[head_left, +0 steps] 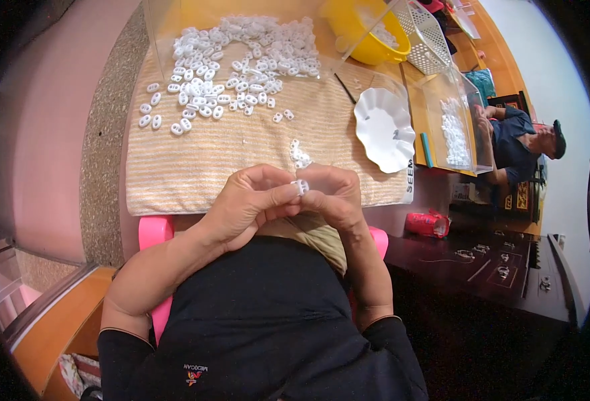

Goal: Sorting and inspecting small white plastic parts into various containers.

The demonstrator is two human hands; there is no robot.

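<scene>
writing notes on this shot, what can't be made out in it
- Head view: much of the small white piece, covered by the left hand and right hand.
- Head view: the far side of the yellow basin, cut off by the top edge.
- Head view: the exact count in the white pile, pieces too small and overlapping.

Pinkish floor [54, 127] at left, edged by speckled grey-brown strip [111, 134]. Orange-brown wooden furniture [68, 311] lower left; pink chair [155, 234]. Far right — pale wall [573, 167]. Lower right — dark brown panelled surface [465, 284].
</scene>
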